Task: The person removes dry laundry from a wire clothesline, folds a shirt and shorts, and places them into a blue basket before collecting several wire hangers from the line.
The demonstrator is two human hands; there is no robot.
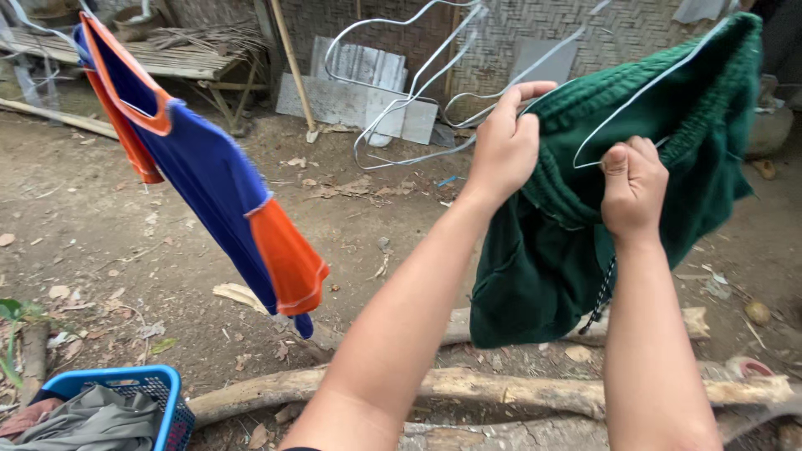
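The green shorts (551, 250) are the biggest thing in view, a thick knitted pair hanging from about two o'clock down to the centre right, with a dark drawstring (603, 296) dangling at the lower edge. A thin white wire hanger (622, 108) runs along and into their waistband. At ten o'clock a blue shirt with orange trim (213, 175) hangs tilted on its own hanger, well apart from the shorts. Between them, at twelve o'clock, several bare wire hangers (409, 92) dangle in front of a woven wall.

Both forearms rise from six o'clock towards the shorts. The left arm slants up from the bottom centre; the left hand (504, 146) is curled over the ribbed waistband, fingers bunching the cloth with the forefinger stretched out along the top edge. The right arm stands nearly straight up at four o'clock; the right hand (632, 188) is closed into a loose fist with the thumb uppermost, pinching the hanger wire and the cloth together just below the waistband.

On the ground, a long log (468, 386) lies across five to seven o'clock. At eight o'clock a blue plastic basket (163, 392) holds grey cloth (92, 422).
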